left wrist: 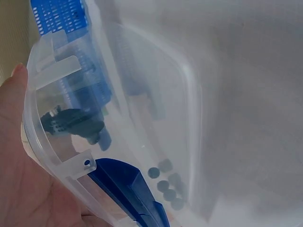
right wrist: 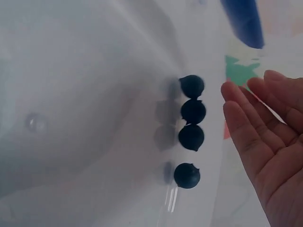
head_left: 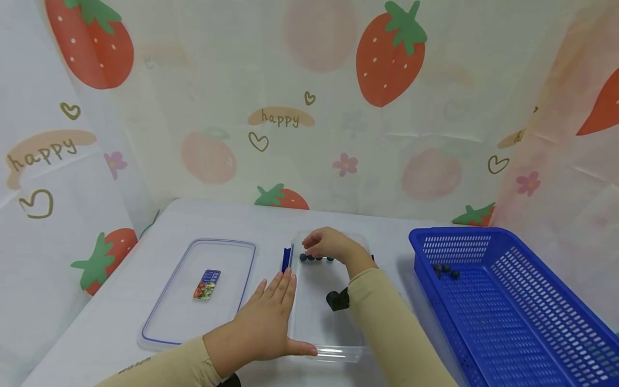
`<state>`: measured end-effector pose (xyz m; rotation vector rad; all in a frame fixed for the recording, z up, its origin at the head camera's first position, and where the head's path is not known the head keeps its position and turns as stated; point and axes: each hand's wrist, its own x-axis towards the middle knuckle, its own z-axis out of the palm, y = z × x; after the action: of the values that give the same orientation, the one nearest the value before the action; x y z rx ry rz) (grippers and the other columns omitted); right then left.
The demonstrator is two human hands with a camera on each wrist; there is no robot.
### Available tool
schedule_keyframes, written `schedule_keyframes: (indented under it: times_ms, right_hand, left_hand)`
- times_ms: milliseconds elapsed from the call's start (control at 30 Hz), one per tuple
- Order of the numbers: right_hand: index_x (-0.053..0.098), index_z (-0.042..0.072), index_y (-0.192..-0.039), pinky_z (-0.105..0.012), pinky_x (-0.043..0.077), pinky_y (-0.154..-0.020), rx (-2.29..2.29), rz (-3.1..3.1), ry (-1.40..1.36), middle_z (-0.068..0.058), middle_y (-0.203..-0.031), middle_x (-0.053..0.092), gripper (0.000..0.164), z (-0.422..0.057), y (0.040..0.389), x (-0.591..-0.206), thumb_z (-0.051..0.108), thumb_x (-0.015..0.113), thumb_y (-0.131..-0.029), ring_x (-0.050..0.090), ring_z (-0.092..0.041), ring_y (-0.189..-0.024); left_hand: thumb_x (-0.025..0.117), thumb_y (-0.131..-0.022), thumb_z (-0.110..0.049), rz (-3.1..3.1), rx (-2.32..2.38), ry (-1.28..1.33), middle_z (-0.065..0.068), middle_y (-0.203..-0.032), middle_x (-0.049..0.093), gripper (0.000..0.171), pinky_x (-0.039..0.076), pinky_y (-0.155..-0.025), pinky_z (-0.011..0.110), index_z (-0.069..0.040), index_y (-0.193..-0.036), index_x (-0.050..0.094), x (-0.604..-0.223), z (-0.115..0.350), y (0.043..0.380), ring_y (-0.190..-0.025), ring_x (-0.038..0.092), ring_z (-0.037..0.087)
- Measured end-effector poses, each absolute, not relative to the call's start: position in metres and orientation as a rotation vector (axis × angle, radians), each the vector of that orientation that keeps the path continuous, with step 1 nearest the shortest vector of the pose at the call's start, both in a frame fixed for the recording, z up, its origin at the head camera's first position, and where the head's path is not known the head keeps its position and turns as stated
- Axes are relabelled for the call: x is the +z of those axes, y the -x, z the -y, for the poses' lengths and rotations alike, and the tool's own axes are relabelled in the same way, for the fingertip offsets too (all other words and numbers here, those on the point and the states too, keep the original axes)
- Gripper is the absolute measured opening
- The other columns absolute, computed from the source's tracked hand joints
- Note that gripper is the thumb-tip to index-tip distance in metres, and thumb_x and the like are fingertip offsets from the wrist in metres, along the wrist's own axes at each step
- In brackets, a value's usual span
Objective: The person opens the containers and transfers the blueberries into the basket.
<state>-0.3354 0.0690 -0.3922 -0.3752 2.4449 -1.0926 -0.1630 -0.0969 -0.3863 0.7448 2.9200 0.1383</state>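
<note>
A clear plastic box (head_left: 314, 322) with blue side latches (head_left: 287, 259) stands in front of me. Along its far end lie several dark round balls (right wrist: 191, 137) in a row, each with a small pointed tip. My left hand (head_left: 263, 325) rests along the left side of the box, fingers straight, thumb out at the near rim. Over the far end, my right hand (head_left: 333, 246) hovers beside the row with loosely bent fingers. Nothing shows between those fingers (right wrist: 236, 123) in the right wrist view.
To the left lies a clear lid (head_left: 174, 312) with a blue seal and a small printed label (head_left: 207, 285). A blue perforated basket (head_left: 483, 290) stands at the right, holding several dark balls (head_left: 454, 274) near its far left corner. A strawberry-print sheet (head_left: 217, 80) hangs behind the table.
</note>
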Motion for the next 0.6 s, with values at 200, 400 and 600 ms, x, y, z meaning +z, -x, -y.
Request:
schedule_keyframes:
  times_ms: [200,400,600]
  right_hand:
    - [0.062,0.008,-0.116,-0.040,0.045,-0.089,-0.938,-2.496,0.423,-0.003,-0.108,0.064,0.030,-0.068,0.334,-0.398,0.012,0.062,-0.086,0.059,-0.016,-0.093]
    - [0.061,0.003,-0.117,-0.034,0.046,-0.089,-0.888,-2.482,0.461,-0.007,-0.111,0.062,0.032,-0.066,0.336,-0.406,0.003,0.059,-0.086,0.058,-0.015,-0.096]
    - [0.061,0.006,-0.118,-0.034,0.045,-0.091,-0.842,-2.440,0.441,-0.005,-0.108,0.062,0.033,-0.061,0.334,-0.410,0.003,0.061,-0.085,0.056,-0.015,-0.096]
  left_hand:
    - [0.027,-0.058,-0.092,-2.919,0.151,-0.746,0.018,-0.151,0.007,0.128,0.013,-0.108,0.052,0.002,-0.145,0.014,-0.385,0.097,0.162,-0.138,0.009,0.033]
    - [0.028,-0.059,-0.092,-2.929,0.148,-0.750,0.019,-0.151,0.009,0.128,0.014,-0.108,0.052,0.002,-0.144,0.015,-0.385,0.097,0.161,-0.138,0.010,0.033]
    - [0.028,-0.059,-0.092,-2.930,0.145,-0.747,0.019,-0.151,0.009,0.128,0.014,-0.108,0.052,0.002,-0.144,0.015,-0.385,0.097,0.160,-0.138,0.010,0.033]
